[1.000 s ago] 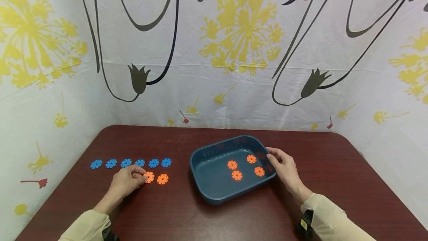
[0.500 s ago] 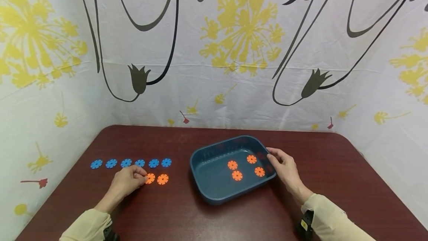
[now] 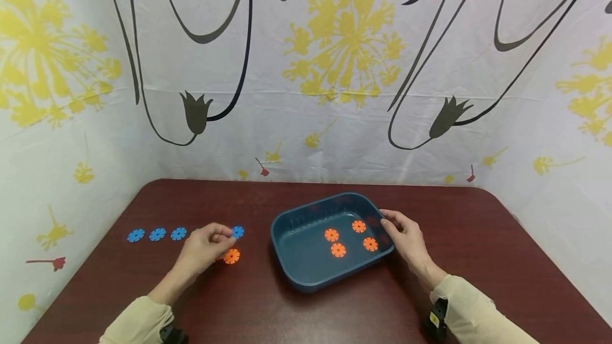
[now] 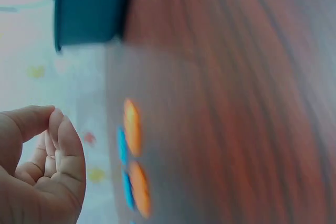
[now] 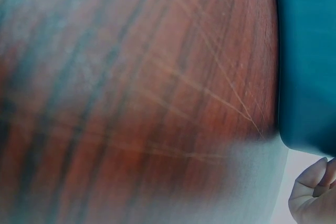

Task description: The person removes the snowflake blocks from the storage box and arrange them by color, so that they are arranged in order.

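My left hand (image 3: 205, 246) hovers over the table's left half, close by the right end of a row of blue notched discs (image 3: 179, 233). Its thumb meets the curled fingertips; in the left wrist view nothing shows between them. Just below and right of it lies an orange notched disc (image 3: 231, 256); a second orange disc (image 4: 140, 188), mostly covered by the hand in the head view, lies beside it. My right hand (image 3: 408, 240) grips the right rim of a dark teal tray (image 3: 306, 285), thumb on the near side. Inside the tray lie several orange discs (image 3: 338, 250).
Everything stands on a dark red-brown table (image 3: 306, 320) with rounded far corners. A white cloth (image 3: 268, 78) printed with flowers hangs behind and along both sides. The blue row runs along the table's left, apart from the tray.
My left hand has left the left orange disc, rising and moving right so that it covers part of the blue row. The right hand and tray stay where they were.
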A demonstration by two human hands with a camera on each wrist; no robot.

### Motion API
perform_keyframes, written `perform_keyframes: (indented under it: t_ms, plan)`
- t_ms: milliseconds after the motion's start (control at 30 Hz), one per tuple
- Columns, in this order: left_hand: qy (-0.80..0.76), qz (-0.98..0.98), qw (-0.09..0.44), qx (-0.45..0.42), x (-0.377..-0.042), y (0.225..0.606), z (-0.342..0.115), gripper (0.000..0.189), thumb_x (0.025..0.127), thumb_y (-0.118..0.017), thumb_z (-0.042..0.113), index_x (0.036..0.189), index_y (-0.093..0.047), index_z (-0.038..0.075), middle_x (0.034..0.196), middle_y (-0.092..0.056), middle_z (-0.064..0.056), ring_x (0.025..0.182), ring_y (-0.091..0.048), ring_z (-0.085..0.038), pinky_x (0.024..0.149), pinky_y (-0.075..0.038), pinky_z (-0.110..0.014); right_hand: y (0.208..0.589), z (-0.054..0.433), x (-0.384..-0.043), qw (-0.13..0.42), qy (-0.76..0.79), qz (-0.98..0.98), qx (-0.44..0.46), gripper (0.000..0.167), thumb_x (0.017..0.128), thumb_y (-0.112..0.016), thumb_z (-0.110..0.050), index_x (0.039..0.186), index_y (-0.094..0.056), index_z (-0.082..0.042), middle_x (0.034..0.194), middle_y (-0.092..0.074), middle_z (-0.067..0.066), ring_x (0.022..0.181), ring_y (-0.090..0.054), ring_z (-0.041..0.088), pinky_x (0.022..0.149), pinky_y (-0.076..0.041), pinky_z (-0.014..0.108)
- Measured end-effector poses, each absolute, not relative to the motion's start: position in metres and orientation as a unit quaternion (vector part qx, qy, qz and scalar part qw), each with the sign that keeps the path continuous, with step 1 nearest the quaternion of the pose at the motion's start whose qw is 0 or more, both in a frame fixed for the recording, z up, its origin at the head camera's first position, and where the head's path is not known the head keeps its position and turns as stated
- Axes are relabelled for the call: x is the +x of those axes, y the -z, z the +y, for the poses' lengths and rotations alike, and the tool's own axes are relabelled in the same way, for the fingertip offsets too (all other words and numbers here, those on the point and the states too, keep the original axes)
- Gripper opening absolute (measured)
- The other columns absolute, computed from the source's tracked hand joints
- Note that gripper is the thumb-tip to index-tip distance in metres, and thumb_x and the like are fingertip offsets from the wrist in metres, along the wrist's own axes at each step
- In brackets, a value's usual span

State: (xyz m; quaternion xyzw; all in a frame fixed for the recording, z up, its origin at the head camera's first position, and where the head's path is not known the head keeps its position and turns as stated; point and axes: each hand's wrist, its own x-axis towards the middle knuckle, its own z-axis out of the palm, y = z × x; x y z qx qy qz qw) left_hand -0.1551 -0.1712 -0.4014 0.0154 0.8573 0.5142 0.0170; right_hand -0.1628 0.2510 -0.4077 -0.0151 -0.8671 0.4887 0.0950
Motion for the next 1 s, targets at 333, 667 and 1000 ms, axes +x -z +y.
perform_keyframes:
  t_ms: [333, 667, 1000]
  plan:
    - [-0.597, 0.797, 0.056, 0.076, -0.156, 0.384, -0.102, 0.019, 0.086, -0.067, 0.01, 0.102, -0.062, -0.001, 0.087, -0.066, -0.013, 0.075, -0.065, -0.02, 0.07, -0.057, -0.035, 0.407, 0.251, -0.162, 0.098, -0.493, -0.865, -0.01, 0.035, 0.096, -0.055, -0.026, 0.126, -0.058, -0.01, 0.093, -0.059, 0.019, 0.077, -0.054, 0.023, 0.061, -0.045, 0.023]
    - [-0.567, 0.807, 0.072, 0.15, -0.163, 0.379, -0.05, 0.02, 0.085, -0.07, 0.013, 0.102, -0.065, 0.005, 0.091, -0.067, -0.007, 0.077, -0.063, -0.013, 0.067, -0.055, -0.028, 0.407, 0.251, -0.162, 0.098, -0.491, -0.866, -0.012, 0.035, 0.096, -0.055, -0.026, 0.127, -0.057, -0.01, 0.092, -0.059, 0.018, 0.077, -0.055, 0.023, 0.061, -0.046, 0.023]
    - [-0.506, 0.839, 0.068, 0.187, -0.172, 0.382, -0.014, 0.02, 0.082, -0.072, 0.014, 0.099, -0.067, 0.006, 0.087, -0.068, -0.003, 0.077, -0.062, -0.012, 0.063, -0.051, -0.026, 0.408, 0.251, -0.163, 0.102, -0.49, -0.866, -0.01, 0.034, 0.095, -0.056, -0.026, 0.126, -0.058, -0.011, 0.091, -0.059, 0.018, 0.076, -0.054, 0.022, 0.059, -0.044, 0.023]
